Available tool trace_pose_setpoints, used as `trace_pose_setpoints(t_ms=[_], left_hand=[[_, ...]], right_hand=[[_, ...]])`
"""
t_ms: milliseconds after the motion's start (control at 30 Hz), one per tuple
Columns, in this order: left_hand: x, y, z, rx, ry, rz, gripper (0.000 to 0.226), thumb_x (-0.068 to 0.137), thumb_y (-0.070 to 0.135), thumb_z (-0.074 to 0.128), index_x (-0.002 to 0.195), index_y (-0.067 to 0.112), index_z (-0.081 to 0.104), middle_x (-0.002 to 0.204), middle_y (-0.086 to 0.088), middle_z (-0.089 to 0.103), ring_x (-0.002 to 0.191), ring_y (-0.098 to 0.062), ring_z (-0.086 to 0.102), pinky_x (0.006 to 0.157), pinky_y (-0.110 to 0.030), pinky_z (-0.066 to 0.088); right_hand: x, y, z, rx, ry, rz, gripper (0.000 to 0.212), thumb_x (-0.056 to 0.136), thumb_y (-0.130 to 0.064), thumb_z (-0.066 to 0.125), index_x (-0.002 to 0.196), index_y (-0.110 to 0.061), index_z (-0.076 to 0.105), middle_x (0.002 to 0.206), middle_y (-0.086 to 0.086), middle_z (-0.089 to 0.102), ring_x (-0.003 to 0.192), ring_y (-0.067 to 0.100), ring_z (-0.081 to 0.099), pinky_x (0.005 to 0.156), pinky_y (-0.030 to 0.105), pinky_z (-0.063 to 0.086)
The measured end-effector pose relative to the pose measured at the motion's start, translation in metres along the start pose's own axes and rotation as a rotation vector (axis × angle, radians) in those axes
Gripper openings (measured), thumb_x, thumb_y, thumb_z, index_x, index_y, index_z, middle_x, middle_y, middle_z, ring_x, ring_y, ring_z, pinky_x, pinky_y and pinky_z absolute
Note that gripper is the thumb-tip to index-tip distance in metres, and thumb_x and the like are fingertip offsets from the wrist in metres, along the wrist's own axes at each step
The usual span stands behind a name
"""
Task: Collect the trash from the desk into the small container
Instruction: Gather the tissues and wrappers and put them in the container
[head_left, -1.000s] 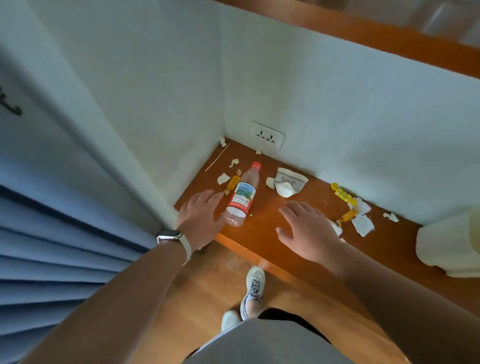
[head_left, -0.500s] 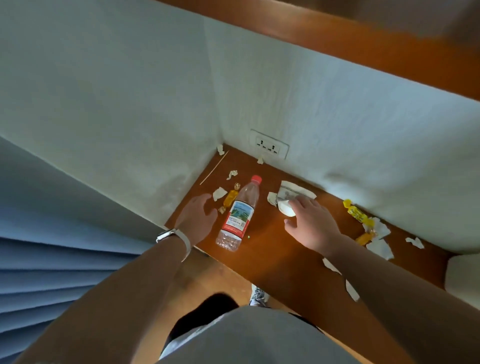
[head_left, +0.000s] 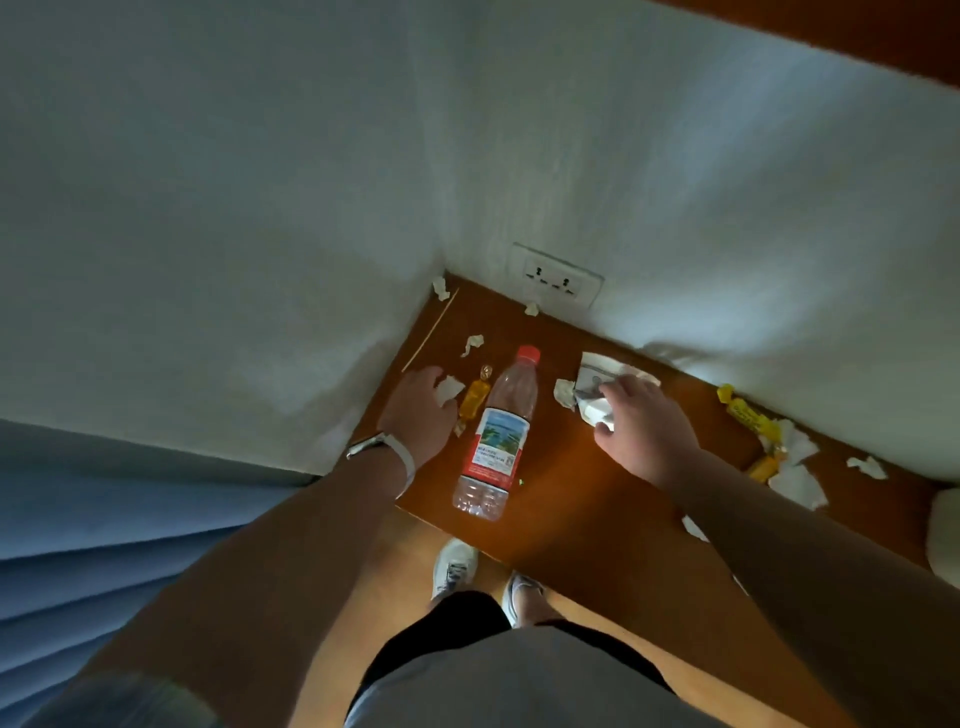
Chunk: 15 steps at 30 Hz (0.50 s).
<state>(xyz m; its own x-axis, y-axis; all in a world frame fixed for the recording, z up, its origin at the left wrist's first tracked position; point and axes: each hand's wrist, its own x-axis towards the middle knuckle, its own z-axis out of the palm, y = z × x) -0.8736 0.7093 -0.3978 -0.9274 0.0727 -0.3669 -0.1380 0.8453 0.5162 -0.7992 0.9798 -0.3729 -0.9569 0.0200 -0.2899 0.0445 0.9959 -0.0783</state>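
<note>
a wooden desk (head_left: 587, 519) fills the corner between two white walls, seen from above by the person standing at its edge. at the far right frame edge sits a pale rounded object (head_left: 943, 540), probably the small container, well apart from both hands and mostly cut off.

a plastic water bottle (head_left: 496, 434) with a red cap lies on its side in the middle of the desk, between the two hands.

the right hand (head_left: 641, 434) rests on a crumpled white paper wrapper (head_left: 605, 379) near the back wall, its fingers curled down and closing around white paper; how firm the hold is cannot be told. the left hand (head_left: 421, 410), with a watch on the wrist, lies flat by the side wall, fingers loosely together over a small white paper scrap (head_left: 449, 387).

smaller litter is scattered about: yellow candy wrappers (head_left: 745, 413) and torn tissue (head_left: 797, 483) to the right, an orange wrapper (head_left: 474, 397) just beside the bottle, a thin wooden stick (head_left: 430, 331) along the left wall, and tiny scraps in the corner below a wall socket (head_left: 556, 278).

risks, as a judgement: the bottle could roll off the front edge if either hand nudges it, and thin scraps may slip from a loose hold on the long carry to the container.
</note>
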Motion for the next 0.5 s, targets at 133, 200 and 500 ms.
trace_pose_setpoints(t_ms=[133, 200, 500], left_hand=[[0.017, -0.006, 0.011, 0.077, -0.033, 0.053, 0.034, 0.094, 0.028, 0.059, 0.127, 0.02, 0.059, 0.124, -0.005, 0.057, 0.113, -0.028, 0.058, 0.088, -0.037, 0.051], [0.021, -0.01, 0.014, 0.099, -0.031, 0.097, 0.029, 0.094, 0.027, 0.059, 0.122, 0.02, 0.061, 0.12, -0.004, 0.058, 0.108, -0.026, 0.06, 0.082, -0.034, 0.05], [0.015, -0.014, 0.009, 0.056, -0.05, 0.15, 0.016, 0.098, 0.024, 0.05, 0.102, 0.02, 0.065, 0.097, -0.001, 0.064, 0.089, -0.02, 0.061, 0.067, -0.029, 0.041]], right_hand=[[-0.01, -0.006, 0.015, 0.056, -0.013, 0.063, 0.047, 0.085, -0.026, 0.066, 0.128, -0.012, 0.054, 0.128, 0.011, 0.057, 0.118, 0.029, 0.055, 0.086, 0.04, 0.053], [-0.011, -0.009, 0.019, 0.076, -0.012, 0.093, 0.044, 0.086, -0.021, 0.063, 0.127, -0.01, 0.055, 0.128, 0.013, 0.057, 0.12, 0.03, 0.054, 0.086, 0.041, 0.052], [-0.03, -0.028, 0.024, 0.205, -0.011, 0.257, 0.038, 0.091, -0.021, 0.053, 0.129, -0.014, 0.053, 0.133, 0.008, 0.056, 0.12, 0.025, 0.054, 0.089, 0.039, 0.053]])
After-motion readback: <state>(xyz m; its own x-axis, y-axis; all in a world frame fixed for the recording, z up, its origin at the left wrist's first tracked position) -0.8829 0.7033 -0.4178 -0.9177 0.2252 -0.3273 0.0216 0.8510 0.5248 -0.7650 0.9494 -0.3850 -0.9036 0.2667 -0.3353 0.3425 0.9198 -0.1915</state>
